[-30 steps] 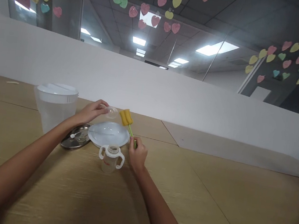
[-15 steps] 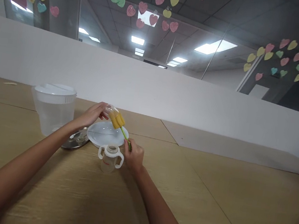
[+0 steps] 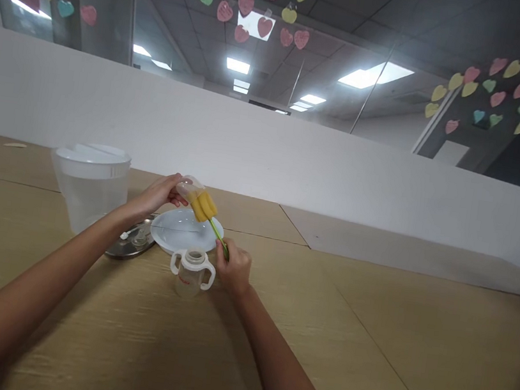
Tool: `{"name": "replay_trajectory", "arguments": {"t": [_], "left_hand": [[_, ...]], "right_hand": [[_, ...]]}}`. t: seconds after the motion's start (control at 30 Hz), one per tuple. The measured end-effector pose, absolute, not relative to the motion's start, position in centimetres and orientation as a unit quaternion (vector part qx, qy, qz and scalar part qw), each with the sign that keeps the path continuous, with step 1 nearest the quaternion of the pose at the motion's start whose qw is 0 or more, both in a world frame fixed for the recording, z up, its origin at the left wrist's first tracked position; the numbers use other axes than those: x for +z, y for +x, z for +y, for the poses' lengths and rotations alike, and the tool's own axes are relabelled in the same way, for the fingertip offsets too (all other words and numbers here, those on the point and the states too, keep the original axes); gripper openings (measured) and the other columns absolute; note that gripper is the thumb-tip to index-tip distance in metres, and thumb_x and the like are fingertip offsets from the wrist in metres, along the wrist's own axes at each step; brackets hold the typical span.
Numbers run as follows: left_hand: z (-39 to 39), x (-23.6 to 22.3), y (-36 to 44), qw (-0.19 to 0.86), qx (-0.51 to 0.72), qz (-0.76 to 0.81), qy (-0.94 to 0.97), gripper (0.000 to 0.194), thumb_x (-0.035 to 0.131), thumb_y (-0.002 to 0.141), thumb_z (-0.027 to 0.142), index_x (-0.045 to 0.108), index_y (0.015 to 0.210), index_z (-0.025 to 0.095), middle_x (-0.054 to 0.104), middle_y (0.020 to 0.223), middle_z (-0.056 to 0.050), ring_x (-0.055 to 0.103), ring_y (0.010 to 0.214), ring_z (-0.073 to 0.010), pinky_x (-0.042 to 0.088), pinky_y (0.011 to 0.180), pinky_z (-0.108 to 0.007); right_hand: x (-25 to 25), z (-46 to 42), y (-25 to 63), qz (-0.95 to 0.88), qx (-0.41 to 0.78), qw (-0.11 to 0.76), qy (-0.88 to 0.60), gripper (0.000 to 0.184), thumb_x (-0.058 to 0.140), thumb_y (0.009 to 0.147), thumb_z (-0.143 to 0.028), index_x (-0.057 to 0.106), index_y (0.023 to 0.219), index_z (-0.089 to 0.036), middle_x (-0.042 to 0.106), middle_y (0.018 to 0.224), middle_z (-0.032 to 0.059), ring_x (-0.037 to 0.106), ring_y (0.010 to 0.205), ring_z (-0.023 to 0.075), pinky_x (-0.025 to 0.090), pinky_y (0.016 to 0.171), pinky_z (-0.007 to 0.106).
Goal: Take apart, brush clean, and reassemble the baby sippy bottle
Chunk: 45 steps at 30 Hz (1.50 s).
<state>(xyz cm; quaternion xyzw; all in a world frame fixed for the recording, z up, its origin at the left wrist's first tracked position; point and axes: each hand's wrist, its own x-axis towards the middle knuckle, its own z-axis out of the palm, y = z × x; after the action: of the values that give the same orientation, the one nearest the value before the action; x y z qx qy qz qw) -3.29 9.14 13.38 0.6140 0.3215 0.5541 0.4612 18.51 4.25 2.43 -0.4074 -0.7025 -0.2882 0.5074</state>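
left hand (image 3: 163, 192), partly curled, grips clear cover (image 3: 188, 185); right hand (image 3: 234, 266), closed tight, holds green-stemmed sponge brush (image 3: 204, 206), yellow end meeting cover. white bowl (image 3: 175, 227) between hands; two-handled bottle (image 3: 191, 274) just left of right hand.

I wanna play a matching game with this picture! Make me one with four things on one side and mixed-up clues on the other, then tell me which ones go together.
Things:
1. brush
2. clear cap
3. bottle
4. tray

Clues:
A. silver, to the left of the white bowl
B. yellow sponge on a green handle, held by the right hand
C. standing on the table, with two white handles
D. see-through, held by the left hand

Right pairs:
1 - B
2 - D
3 - C
4 - A
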Motion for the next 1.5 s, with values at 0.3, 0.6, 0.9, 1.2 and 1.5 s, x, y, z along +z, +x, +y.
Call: {"name": "replay_trajectory", "arguments": {"t": [0.3, 0.6, 0.9, 1.2, 1.5], "left_hand": [[8.5, 14.0, -3.2, 0.522, 0.555, 0.326, 0.56, 0.04, 0.042, 0.087, 0.042, 0.062, 0.095, 0.008, 0.065, 0.065, -0.007, 0.059, 0.055, -0.0143, 0.044, 0.052, -0.024], [9.0, 13.4, -3.4, 0.486, 0.55, 0.336, 0.59, 0.048, 0.04, 0.086, 0.049, 0.061, 0.098, 0.008, 0.065, 0.063, -0.007, 0.059, 0.056, -0.015, 0.044, 0.053, -0.025], [8.2, 13.4, -3.1, 0.438, 0.482, 0.346, 0.676, 0.052, 0.044, 0.081, 0.057, 0.064, 0.09, 0.01, 0.064, 0.06, -0.006, 0.059, 0.056, -0.0155, 0.045, 0.057, -0.027], [5.3, 14.7, -2.9, 0.417, 0.385, 0.32, 0.759, 0.041, 0.05, 0.08, 0.051, 0.064, 0.103, 0.02, 0.067, 0.095, -0.009, 0.06, 0.079, -0.0202, 0.047, 0.065, -0.029], [1.8, 17.0, -2.9, 0.384, 0.313, 0.282, 0.822, 0.041, 0.058, 0.078, 0.036, 0.058, 0.119, 0.029, 0.063, 0.112, -0.003, 0.056, 0.09, -0.0222, 0.046, 0.072, -0.028]], "right_hand": [[2.5, 4.2, 18.6, -0.707, -0.303, 0.494, -0.405, 0.033, 0.039, 0.093, -0.03, 0.061, 0.073, -0.015, 0.057, 0.049, -0.0006, 0.047, 0.041, 0.0069, 0.029, 0.047, 0.021], [2.5, 4.2, 18.7, -0.711, -0.312, 0.481, -0.408, 0.032, 0.04, 0.092, -0.031, 0.061, 0.073, -0.016, 0.057, 0.049, 0.0, 0.048, 0.043, 0.0079, 0.03, 0.048, 0.022], [2.5, 4.2, 18.7, -0.713, -0.323, 0.478, -0.398, 0.031, 0.041, 0.092, -0.03, 0.062, 0.073, -0.016, 0.057, 0.049, -0.0002, 0.048, 0.043, 0.0078, 0.03, 0.048, 0.022], [1.9, 4.4, 19.2, -0.719, -0.338, 0.46, -0.398, 0.031, 0.038, 0.092, -0.028, 0.06, 0.073, -0.016, 0.054, 0.048, -0.0007, 0.046, 0.044, 0.0086, 0.029, 0.049, 0.023], [1.3, 4.5, 19.4, -0.733, -0.366, 0.443, -0.364, 0.035, 0.027, 0.094, -0.023, 0.06, 0.086, -0.013, 0.058, 0.056, 0.0033, 0.05, 0.05, 0.0114, 0.032, 0.052, 0.024]]}}
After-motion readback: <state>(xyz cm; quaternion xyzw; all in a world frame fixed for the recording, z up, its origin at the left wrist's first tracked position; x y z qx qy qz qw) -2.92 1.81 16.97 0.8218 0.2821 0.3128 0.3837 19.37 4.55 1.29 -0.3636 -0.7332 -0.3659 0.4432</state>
